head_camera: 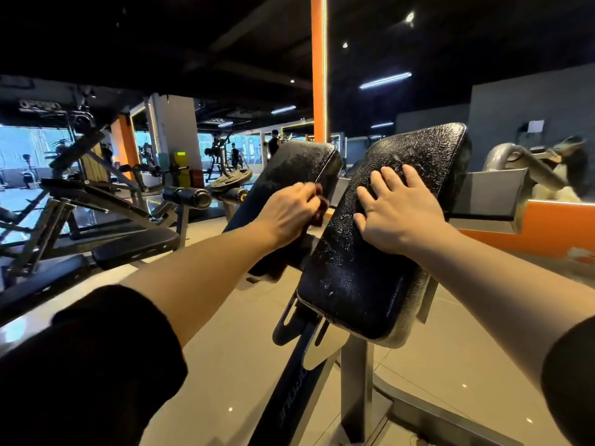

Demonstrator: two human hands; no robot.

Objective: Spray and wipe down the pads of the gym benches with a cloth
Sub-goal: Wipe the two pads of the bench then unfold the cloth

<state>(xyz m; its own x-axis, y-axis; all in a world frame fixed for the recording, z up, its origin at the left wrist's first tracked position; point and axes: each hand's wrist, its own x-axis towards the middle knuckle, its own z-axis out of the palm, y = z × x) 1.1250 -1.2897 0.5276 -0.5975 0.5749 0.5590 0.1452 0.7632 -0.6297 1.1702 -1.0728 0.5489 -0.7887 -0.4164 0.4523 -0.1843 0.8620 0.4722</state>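
Right hand (397,214) lies flat, fingers spread, on the wet black vinyl pad (376,239), long axis tilting up and away; left hand (288,214) pinches a dark red cloth (319,204) beside the second black pad (289,175).

We're in a commercial gym, black padded bench pads (380,226) on steel frames right before us, adjustable benches (128,246) and plate-loaded machines (230,180) on our left, orange pillar (319,69), tube lights overhead — people training by far windows.
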